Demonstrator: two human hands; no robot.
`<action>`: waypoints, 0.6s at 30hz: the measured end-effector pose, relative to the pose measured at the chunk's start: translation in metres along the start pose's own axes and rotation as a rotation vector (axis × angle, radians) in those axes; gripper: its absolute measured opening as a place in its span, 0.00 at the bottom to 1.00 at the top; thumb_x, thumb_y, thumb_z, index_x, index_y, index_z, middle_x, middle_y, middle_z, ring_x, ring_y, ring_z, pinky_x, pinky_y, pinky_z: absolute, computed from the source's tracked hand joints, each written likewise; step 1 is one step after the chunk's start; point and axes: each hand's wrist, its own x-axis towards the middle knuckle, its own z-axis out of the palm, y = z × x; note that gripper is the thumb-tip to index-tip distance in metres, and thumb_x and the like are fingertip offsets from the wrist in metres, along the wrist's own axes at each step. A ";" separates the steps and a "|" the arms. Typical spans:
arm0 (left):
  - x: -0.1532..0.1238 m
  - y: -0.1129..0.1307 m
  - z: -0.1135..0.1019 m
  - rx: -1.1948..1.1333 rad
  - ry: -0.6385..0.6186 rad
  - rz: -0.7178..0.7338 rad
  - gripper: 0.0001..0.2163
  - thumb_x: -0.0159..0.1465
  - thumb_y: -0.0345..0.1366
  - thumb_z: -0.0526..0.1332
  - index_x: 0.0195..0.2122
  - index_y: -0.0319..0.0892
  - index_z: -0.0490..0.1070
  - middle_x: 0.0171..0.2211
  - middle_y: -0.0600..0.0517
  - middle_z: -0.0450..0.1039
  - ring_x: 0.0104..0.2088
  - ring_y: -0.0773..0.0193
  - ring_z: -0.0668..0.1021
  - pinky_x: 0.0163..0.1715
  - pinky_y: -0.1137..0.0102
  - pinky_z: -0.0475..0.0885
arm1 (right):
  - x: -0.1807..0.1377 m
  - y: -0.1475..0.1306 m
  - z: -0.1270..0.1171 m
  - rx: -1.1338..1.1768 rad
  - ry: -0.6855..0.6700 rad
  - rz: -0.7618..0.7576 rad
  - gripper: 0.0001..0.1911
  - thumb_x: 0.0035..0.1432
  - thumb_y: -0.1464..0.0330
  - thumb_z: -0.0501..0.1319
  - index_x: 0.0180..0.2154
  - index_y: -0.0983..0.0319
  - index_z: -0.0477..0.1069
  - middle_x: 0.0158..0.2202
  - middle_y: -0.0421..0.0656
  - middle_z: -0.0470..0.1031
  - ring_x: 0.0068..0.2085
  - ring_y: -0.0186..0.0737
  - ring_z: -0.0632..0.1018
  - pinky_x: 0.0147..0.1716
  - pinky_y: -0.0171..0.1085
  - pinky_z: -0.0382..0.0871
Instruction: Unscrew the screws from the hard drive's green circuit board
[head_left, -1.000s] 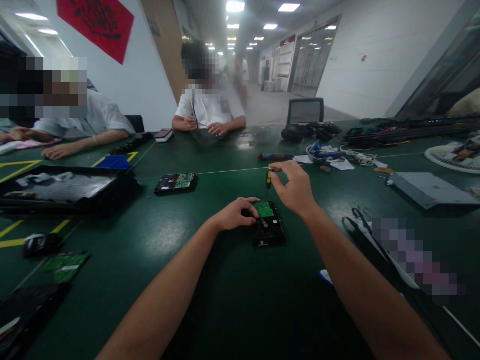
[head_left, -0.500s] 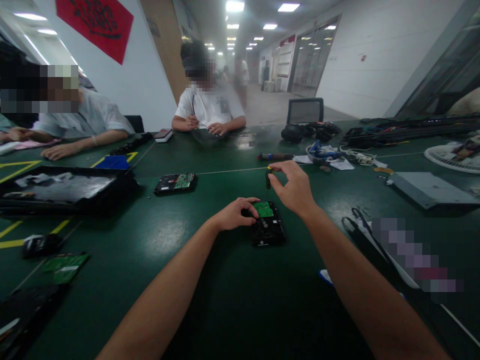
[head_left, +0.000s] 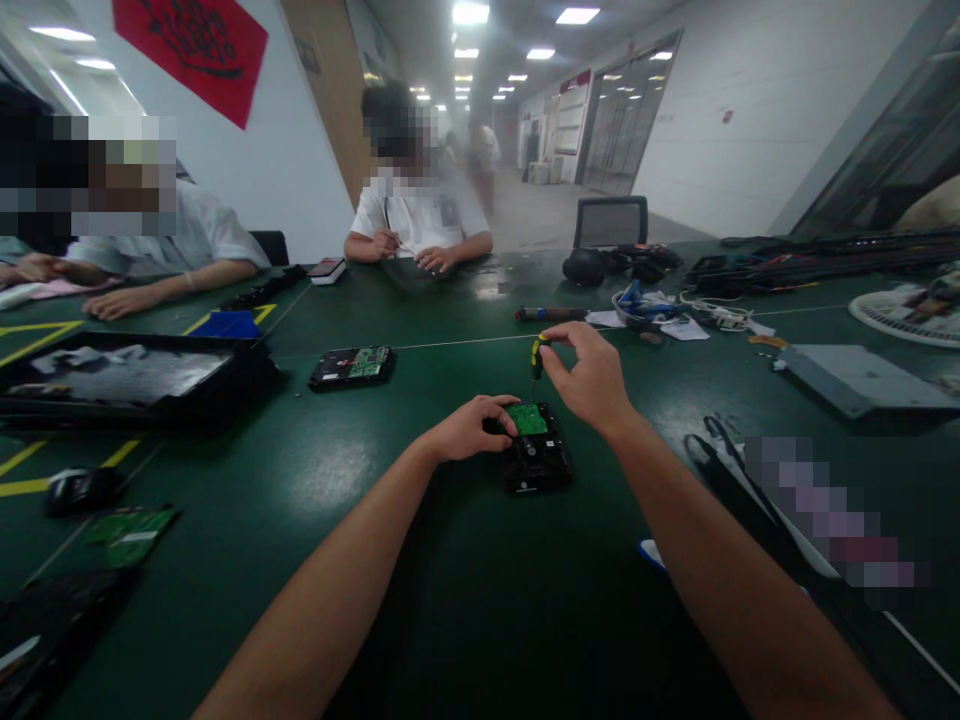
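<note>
A black hard drive (head_left: 537,460) with a green circuit board (head_left: 528,418) on top lies on the green table (head_left: 420,600) in front of me. My left hand (head_left: 469,428) rests on the drive's left far corner, fingers curled against it. My right hand (head_left: 589,378) pinches the top of a small yellow-and-black screwdriver (head_left: 536,358), which stands upright with its tip on the circuit board.
A second hard drive (head_left: 352,366) lies further left. A black tray (head_left: 120,375) sits at the left, a loose green board (head_left: 131,532) near the left front. Another screwdriver (head_left: 551,314), cables and tools (head_left: 652,305) lie beyond. Two people sit across the table.
My right hand's fingers have shifted slightly on the screwdriver's top, turning it; the yellow handle shows differently. My left hand and the drive have stayed put.
</note>
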 end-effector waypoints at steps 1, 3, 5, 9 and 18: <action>0.000 0.000 0.000 0.000 -0.001 0.002 0.09 0.57 0.37 0.69 0.40 0.45 0.80 0.68 0.48 0.65 0.67 0.49 0.67 0.69 0.53 0.55 | 0.000 0.000 0.000 0.002 0.005 0.019 0.06 0.63 0.67 0.63 0.43 0.58 0.73 0.43 0.47 0.80 0.45 0.49 0.79 0.48 0.50 0.73; 0.000 0.000 0.000 0.001 -0.003 0.005 0.09 0.57 0.37 0.69 0.40 0.45 0.80 0.68 0.49 0.65 0.67 0.49 0.67 0.68 0.53 0.55 | 0.000 0.000 0.000 0.012 0.012 0.044 0.06 0.63 0.66 0.63 0.43 0.58 0.73 0.42 0.46 0.80 0.44 0.49 0.79 0.47 0.50 0.73; 0.000 0.001 0.000 0.004 0.000 0.006 0.09 0.57 0.37 0.69 0.40 0.46 0.80 0.68 0.49 0.65 0.67 0.49 0.67 0.68 0.53 0.56 | 0.000 0.000 0.000 0.020 0.001 0.035 0.06 0.64 0.65 0.63 0.43 0.57 0.73 0.43 0.46 0.80 0.44 0.48 0.80 0.47 0.50 0.73; 0.000 0.001 0.000 0.006 0.004 0.005 0.09 0.57 0.37 0.69 0.40 0.46 0.80 0.68 0.49 0.65 0.67 0.49 0.68 0.69 0.52 0.55 | 0.001 -0.001 -0.001 0.004 -0.015 -0.026 0.06 0.65 0.67 0.60 0.44 0.57 0.74 0.44 0.46 0.80 0.46 0.49 0.79 0.49 0.51 0.72; 0.000 0.000 0.000 0.001 0.005 0.013 0.09 0.57 0.37 0.69 0.40 0.46 0.80 0.68 0.48 0.65 0.67 0.49 0.68 0.68 0.52 0.56 | -0.001 0.000 0.001 0.017 0.010 0.023 0.05 0.64 0.66 0.62 0.42 0.57 0.73 0.42 0.46 0.80 0.44 0.48 0.79 0.47 0.50 0.73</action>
